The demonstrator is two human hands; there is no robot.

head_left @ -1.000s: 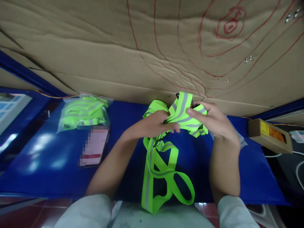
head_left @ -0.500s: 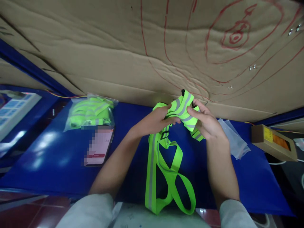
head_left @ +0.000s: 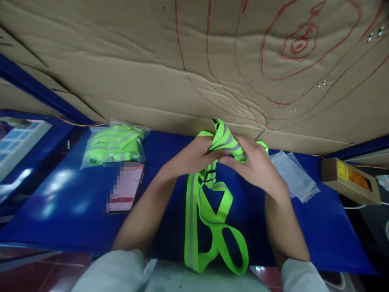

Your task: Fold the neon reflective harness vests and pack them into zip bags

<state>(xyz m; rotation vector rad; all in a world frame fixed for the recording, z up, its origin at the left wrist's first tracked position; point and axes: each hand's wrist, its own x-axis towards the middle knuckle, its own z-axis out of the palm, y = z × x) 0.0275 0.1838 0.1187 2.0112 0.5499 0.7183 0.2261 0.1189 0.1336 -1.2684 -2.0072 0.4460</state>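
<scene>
A neon-green reflective strap point(head_left: 191, 219) with a grey stripe trails down the table toward me in loose loops, its lower end near my body. Its upper part is bunched in several layers between both hands. My left hand point(head_left: 199, 156) grips the bunch from the left, thumb pointing right. From the right, my right hand point(head_left: 252, 162) is wrapped over the same folds, back of the hand up, with its fingertips hidden behind the strap. A black buckle point(head_left: 209, 175) shows on the strap just below my left hand.
Left on the blue table point(head_left: 75, 219) lie a clear bag of green straps point(head_left: 114, 144) and a phone point(head_left: 127, 188). Clear plastic bags point(head_left: 294, 176) and a cardboard box point(head_left: 351, 180) are at the right. A cardboard panel point(head_left: 136, 81) with red lines rises behind.
My right hand has turned over the folded strap and come closer to my left hand. The strap's top end now leans left, and its upper black piece is out of sight.
</scene>
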